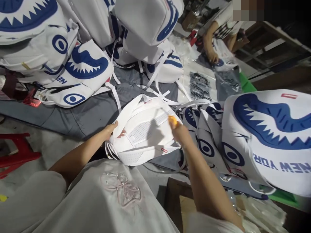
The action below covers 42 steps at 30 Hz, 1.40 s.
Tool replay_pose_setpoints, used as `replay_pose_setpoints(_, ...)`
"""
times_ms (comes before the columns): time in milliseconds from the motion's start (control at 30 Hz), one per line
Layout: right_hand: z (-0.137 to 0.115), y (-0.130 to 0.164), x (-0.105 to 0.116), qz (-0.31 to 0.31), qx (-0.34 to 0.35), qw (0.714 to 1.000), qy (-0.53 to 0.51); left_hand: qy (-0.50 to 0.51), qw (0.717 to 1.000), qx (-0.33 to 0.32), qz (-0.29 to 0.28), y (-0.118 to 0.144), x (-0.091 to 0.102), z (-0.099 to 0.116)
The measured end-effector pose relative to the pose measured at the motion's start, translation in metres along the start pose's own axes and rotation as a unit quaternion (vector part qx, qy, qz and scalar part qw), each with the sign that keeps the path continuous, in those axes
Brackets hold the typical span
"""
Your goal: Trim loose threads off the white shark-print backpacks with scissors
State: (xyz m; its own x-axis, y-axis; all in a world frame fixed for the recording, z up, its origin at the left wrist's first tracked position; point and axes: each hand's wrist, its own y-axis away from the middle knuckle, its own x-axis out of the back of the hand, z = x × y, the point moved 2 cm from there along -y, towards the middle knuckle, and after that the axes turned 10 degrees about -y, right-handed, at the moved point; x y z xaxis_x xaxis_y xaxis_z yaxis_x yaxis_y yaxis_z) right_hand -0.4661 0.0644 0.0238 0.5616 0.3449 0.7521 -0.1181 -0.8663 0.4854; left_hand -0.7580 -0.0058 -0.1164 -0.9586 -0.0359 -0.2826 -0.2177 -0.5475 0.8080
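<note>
A white backpack [145,136] lies before me with its perforated back panel and straps facing up. My left hand [113,130] is closed on its left edge, thumb on top and some fingertips showing among the straps. Above the bag's right end, my right hand [178,129] is closed around a small orange tool [173,120]. Most of that tool is hidden in the fingers, so its exact kind is unclear. A shadow of the hand falls on the back panel.
White backpacks [87,64] with blue shark mouths and eyes are piled at the left and back. Another backpack [274,129] stands at the right beside several more. A co-worker's hand [212,56] handles a bag at the far right. A red stool [19,149] is on the left.
</note>
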Motion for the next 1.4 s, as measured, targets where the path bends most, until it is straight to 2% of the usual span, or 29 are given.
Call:
replay_pose_setpoints(33,0.0,0.002,0.001,0.004,-0.02,1.0,0.021,0.004,1.0,0.013,-0.005,-0.001,0.001,0.001)
replay_pose_setpoints(67,0.001,0.007,-0.001,-0.033,-0.032,0.998,0.032,0.007,1.0,0.025,-0.006,-0.003,0.001,0.002)
replay_pose_setpoints(133,-0.001,0.018,-0.009,-0.173,-0.033,0.984,0.013,0.007,0.999,0.044,0.004,-0.007,0.002,0.003)
replay_pose_setpoints(167,-0.003,0.024,-0.012,-0.216,-0.03,0.976,-0.002,0.004,0.999,0.052,0.012,-0.009,0.002,0.003)
replay_pose_setpoints(267,-0.013,0.027,-0.013,-0.211,0.003,0.977,-0.028,-0.022,0.997,0.068,0.027,-0.014,0.0,0.003)
replay_pose_setpoints(367,-0.025,0.017,-0.013,-0.23,0.065,0.971,-0.025,-0.101,0.992,0.054,0.051,-0.016,-0.005,0.004)
replay_pose_setpoints(467,-0.033,0.005,-0.012,-0.143,0.08,0.986,0.008,-0.182,0.979,0.017,0.095,-0.014,-0.012,0.004)
replay_pose_setpoints(500,-0.035,0.004,-0.011,-0.131,0.084,0.988,0.014,-0.202,0.973,0.005,0.113,-0.012,-0.016,0.002)
replay_pose_setpoints(567,-0.034,0.007,-0.008,-0.151,0.085,0.985,0.014,-0.244,0.958,-0.027,0.152,-0.007,-0.027,-0.003)
replay_pose_setpoints(600,-0.031,0.009,-0.003,-0.147,0.082,0.986,0.012,-0.291,0.939,-0.058,0.175,-0.003,-0.034,-0.005)
replay_pose_setpoints(633,-0.028,0.013,0.004,-0.138,0.076,0.987,0.011,-0.362,0.906,-0.096,0.198,0.001,-0.042,-0.008)
replay_pose_setpoints(667,-0.023,0.016,0.011,-0.142,0.068,0.987,0.01,-0.448,0.858,-0.135,0.214,0.005,-0.05,-0.01)
replay_pose_setpoints(733,-0.009,0.025,0.026,-0.195,0.053,0.979,0.009,-0.607,0.739,-0.19,0.222,0.013,-0.065,-0.014)
replay_pose_setpoints(767,-0.001,0.028,0.033,-0.21,0.04,0.977,0.016,-0.653,0.698,-0.201,0.217,0.015,-0.069,-0.014)
replay_pose_setpoints(800,0.007,0.031,0.04,-0.197,0.022,0.98,0.026,-0.664,0.688,-0.206,0.208,0.017,-0.07,-0.014)
replay_pose_setpoints(833,0.015,0.034,0.046,-0.159,0.004,0.987,0.037,-0.645,0.707,-0.212,0.199,0.017,-0.069,-0.012)
replay_pose_setpoints(900,0.027,0.038,0.05,-0.108,-0.003,0.994,0.025,-0.518,0.81,-0.208,0.182,0.014,-0.059,-0.007)
replay_pose_setpoints(967,0.033,0.042,0.04,-0.168,0.024,0.985,-0.031,-0.357,0.903,-0.174,0.163,0.01,-0.044,0.0)
replay_pose_setpoints(1000,0.035,0.044,0.032,-0.202,0.035,0.977,-0.056,-0.282,0.936,-0.144,0.154,0.008,-0.037,0.002)
replay_pose_setpoints(1033,0.037,0.045,0.024,-0.213,0.039,0.974,-0.07,-0.22,0.958,-0.108,0.145,0.007,-0.03,0.004)
replay_pose_setpoints(1100,0.04,0.045,0.009,-0.186,0.041,0.978,-0.084,-0.136,0.981,-0.049,0.129,0.006,-0.02,0.005)
replay_pose_setpoints(1167,0.041,0.047,-0.001,-0.193,0.062,0.972,-0.117,-0.093,0.987,-0.019,0.127,0.006,-0.018,0.003)
replay_pose_setpoints(1200,0.041,0.048,-0.003,-0.215,0.075,0.964,-0.136,-0.117,0.982,-0.028,0.142,0.006,-0.019,0.002)
replay_pose_setpoints(1233,0.04,0.05,-0.003,-0.241,0.088,0.955,-0.149,-0.171,0.97,-0.057,0.164,0.006,-0.023,0.0)
replay_pose_setpoints(1267,0.039,0.051,0.001,-0.259,0.095,0.949,-0.151,-0.252,0.944,-0.096,0.192,0.008,-0.029,-0.002)
replay_pose_setpoints(1300,0.038,0.051,0.009,-0.256,0.093,0.952,-0.138,-0.351,0.9,-0.138,0.217,0.01,-0.038,-0.004)
replay_pose_setpoints(1333,0.038,0.05,0.019,-0.223,0.083,0.965,-0.113,-0.458,0.841,-0.173,0.232,0.014,-0.049,-0.005)
replay_pose_setpoints(1400,0.04,0.047,0.046,-0.086,0.041,0.995,-0.034,-0.633,0.71,-0.208,0.229,0.029,-0.074,-0.007)
